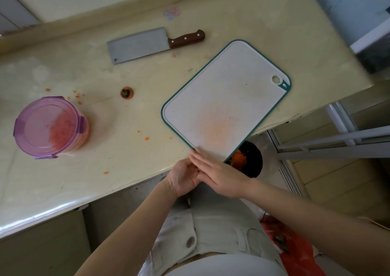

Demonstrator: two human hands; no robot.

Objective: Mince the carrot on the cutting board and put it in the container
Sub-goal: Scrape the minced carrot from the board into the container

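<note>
1. While the board (232, 90) lies slanted at centre right of the frame, its lower corner juts past the edge of the counter (95, 174), above a black bin (254, 159) that holds orange scraps.
2. Both hands meet just below that corner, at lower centre.
3. The right hand (221, 176) lies flat with fingers straight and together; its fingertips (195, 152) reach the board's lower edge.
4. The left hand (182, 178) sits partly under the right, so its fingers are mostly hidden (I cannot tell whether it is open or closed, or whether it holds anything).
5. No carrot pieces show on the board, only a faint orange stain (219, 128) near its lower end.
6. The minced carrot (63, 133) is in the container (50, 126) at far left, seen through its purple lid (45, 120), whose clips are down.
7. Stray bits (146, 138) dot the counter between container and board, and more lie near the container's upper edge.
8. A carrot stub (127, 93) stands alone at centre left.
9. The cleaver (139, 44) lies flat at upper centre, handle toward the right, well apart from both hands.
</note>
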